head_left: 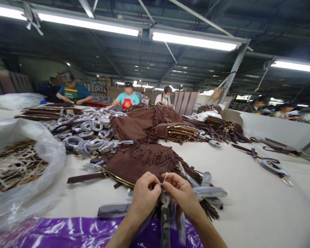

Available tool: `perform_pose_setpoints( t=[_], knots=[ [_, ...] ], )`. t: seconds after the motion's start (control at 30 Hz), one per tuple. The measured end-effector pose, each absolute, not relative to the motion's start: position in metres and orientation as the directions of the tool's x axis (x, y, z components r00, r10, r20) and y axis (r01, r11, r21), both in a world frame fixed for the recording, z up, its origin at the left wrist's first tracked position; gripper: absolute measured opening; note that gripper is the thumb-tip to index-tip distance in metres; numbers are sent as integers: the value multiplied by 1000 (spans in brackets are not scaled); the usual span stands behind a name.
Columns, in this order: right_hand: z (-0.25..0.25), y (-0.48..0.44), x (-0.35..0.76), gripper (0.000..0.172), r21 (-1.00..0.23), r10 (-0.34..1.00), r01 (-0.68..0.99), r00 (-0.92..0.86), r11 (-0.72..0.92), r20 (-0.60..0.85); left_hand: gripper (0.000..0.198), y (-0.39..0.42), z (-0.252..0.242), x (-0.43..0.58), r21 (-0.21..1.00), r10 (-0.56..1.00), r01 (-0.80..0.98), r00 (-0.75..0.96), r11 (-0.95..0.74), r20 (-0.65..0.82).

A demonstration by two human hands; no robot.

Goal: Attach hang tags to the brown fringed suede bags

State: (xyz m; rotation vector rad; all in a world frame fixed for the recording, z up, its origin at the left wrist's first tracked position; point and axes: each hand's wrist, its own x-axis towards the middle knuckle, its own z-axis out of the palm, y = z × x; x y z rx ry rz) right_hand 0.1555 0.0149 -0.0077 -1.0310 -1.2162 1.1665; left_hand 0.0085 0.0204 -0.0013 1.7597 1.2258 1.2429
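Note:
My left hand [144, 195] and my right hand [182, 193] meet low in the middle, both pinched shut on a thin white tie [165, 178] at the top of a dark strap wrapped in clear plastic [165, 220]. The strap hangs down between my wrists. Just beyond my fingers lies a brown suede fringed bag [142, 162] with a gold zip edge, flat on the white table [253, 206]. Grey wrapped straps [209, 191] lie beside my right hand.
A clear plastic sack of pale woven pieces [18, 165] sits at left. Purple plastic [74, 232] covers the near edge. Coiled wrapped straps [90, 137] and more brown fringed bags [155, 124] pile up farther back. Several people work at the far side.

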Motion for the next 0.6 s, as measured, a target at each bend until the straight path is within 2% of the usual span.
perform_pose_setpoints(
  t=[0.1, 0.17, 0.27, 0.4, 0.53, 0.6],
  knots=[
    [-9, 16, 163, 44, -897, 984, -427, -172, -118, -48, 9, 27, 0, 5, 923, 939, 187, 139, -336, 313],
    [-10, 15, 168, 39, -801, 981, -577, -184, -159, -62, 7, 31, 2, 4, 952, 943, 61, 173, -299, 285],
    [-9, 9, 174, 37, -699, 978, -694, -205, -173, -38, 7, 37, 5, 5, 975, 947, -120, 244, -186, 211],
    [-13, 0, 179, 50, -713, 976, -687, -217, -143, 14, 8, 41, 9, 3, 972, 944, -226, 301, -66, 134],
    [-25, -2, 176, 34, -822, 992, -566, -121, -57, 15, 10, 40, 13, -1, 939, 934, -341, 348, 50, 76],
    [-29, 0, 171, 31, -852, 998, -522, -66, -25, 10, 15, 39, 12, -2, 904, 919, -408, 390, 124, 50]
  ],
)
